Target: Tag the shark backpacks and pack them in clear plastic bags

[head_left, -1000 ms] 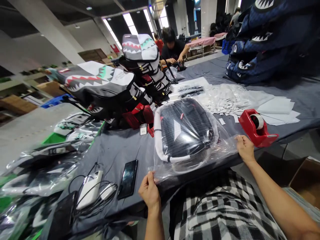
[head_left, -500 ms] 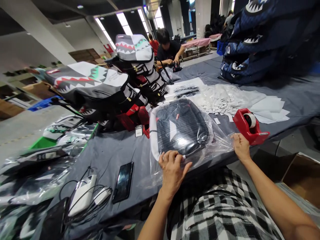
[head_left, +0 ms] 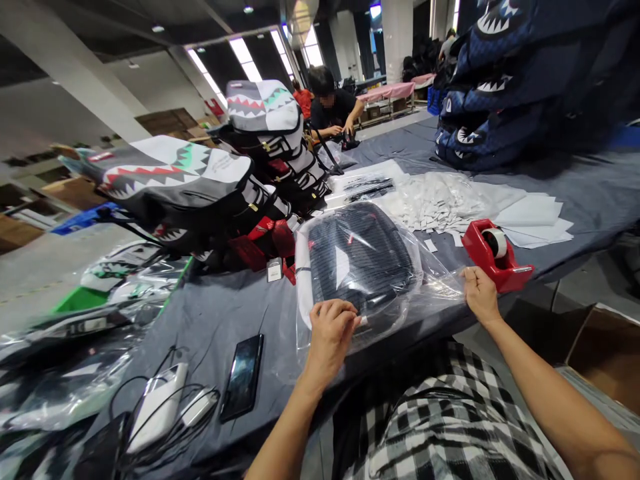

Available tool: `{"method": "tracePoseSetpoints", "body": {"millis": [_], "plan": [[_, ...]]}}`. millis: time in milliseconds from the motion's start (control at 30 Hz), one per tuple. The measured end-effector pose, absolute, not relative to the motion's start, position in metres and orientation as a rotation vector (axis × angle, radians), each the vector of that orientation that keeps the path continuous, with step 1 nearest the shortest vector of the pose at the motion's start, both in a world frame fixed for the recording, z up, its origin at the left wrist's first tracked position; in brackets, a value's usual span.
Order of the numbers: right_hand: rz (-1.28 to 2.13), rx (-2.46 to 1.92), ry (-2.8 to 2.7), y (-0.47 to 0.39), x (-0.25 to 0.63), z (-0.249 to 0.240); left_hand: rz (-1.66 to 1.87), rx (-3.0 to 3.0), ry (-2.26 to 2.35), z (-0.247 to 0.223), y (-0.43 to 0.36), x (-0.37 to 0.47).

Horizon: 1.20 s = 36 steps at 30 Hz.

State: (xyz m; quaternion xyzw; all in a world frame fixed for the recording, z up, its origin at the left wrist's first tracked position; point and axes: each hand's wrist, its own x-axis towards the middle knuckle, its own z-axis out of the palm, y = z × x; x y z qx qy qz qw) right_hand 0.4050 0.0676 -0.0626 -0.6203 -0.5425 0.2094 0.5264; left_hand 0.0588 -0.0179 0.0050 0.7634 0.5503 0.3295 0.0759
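A backpack (head_left: 355, 263) with a dark ribbed panel and a pale edge lies on the table inside a clear plastic bag (head_left: 435, 290). At the backpack's near edge, my left hand (head_left: 330, 333) is closed with thumb and fingertips together on the plastic. My right hand (head_left: 480, 293) pinches the drawn-out end of the plastic bag to the right, pulling it into a taut point. Just beyond that hand stands a red tape dispenser (head_left: 495, 257) with a roll of tape in it.
Shark-mouth backpacks are stacked at the left (head_left: 170, 173), and navy ones (head_left: 480, 127) at the back right. White tags (head_left: 435, 207) and sheets lie behind the wrapped backpack. A phone (head_left: 243, 377) and a white power bank (head_left: 159, 407) with cables lie at left. A co-worker (head_left: 333, 110) sits opposite.
My left hand has shifted slightly left, and its thumb, spread before, has come in against the fingers. My right hand keeps its pinch on the plastic. The camera view has moved a little.
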Motion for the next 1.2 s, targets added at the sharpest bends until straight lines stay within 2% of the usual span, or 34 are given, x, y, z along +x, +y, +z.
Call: {"method": "tracePoseSetpoints", "body": {"millis": [67,233,367,500,600,767,1000,1200], "plan": [[0.473,-1.541,-1.348,0.076,0.406,-0.064,0.891,2.174,1.534,0.009,-0.005,0.055],[0.741,-1.635,-1.534,0.087,0.416,-0.055,0.726,2.026,1.418,0.012,0.009,0.050],[0.416,-1.564,-1.668,0.076,0.456,-0.029,0.782,2.002,1.424,0.009,0.006,0.051],[0.085,-1.677,-1.459,0.068,0.510,0.000,0.830,2.028,1.412,0.001,0.007,0.046],[0.259,-1.803,-1.245,0.069,0.537,0.006,0.858,2.053,1.418,-0.008,0.012,0.041],[0.513,-1.834,-1.184,0.074,0.539,-0.011,0.870,2.081,1.424,-0.016,0.018,0.037],[0.504,-1.786,-1.177,0.079,0.525,-0.008,0.828,2.079,1.428,-0.013,0.019,0.039],[0.473,-1.695,-1.082,0.039,0.527,-0.006,0.828,2.079,1.465,-0.015,0.016,0.036]]}}
